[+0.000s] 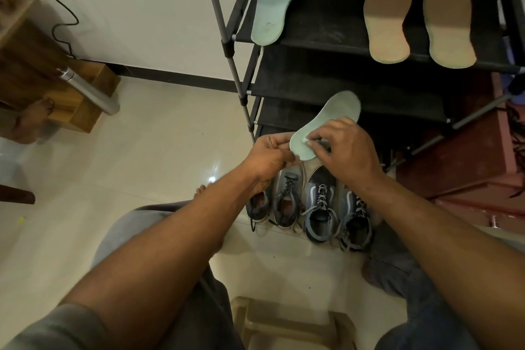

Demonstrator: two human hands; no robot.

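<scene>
A: Whereabouts of the green insole [332, 113]?
B: Up in the air over four shoes [318, 207] on the floor [156, 150], toe end tilted toward the shoe rack [237, 77].
A: And the left grip [270, 155]?
B: Pinching the heel edge.
A: The right grip [341, 150]?
B: Curled, pinching that same heel end from the other side.
A: On the top shelf [326, 25]?
B: A matching insole [277, 3], two tan insoles [387, 14].

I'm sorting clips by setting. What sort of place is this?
Likely a home shoe-storage corner: a black fabric-shelved metal shoe rack holds tan insoles, blue lace-up sneakers stand on the pale tiled floor, and the left hand and right hand hold a pale green foam insole.
</scene>
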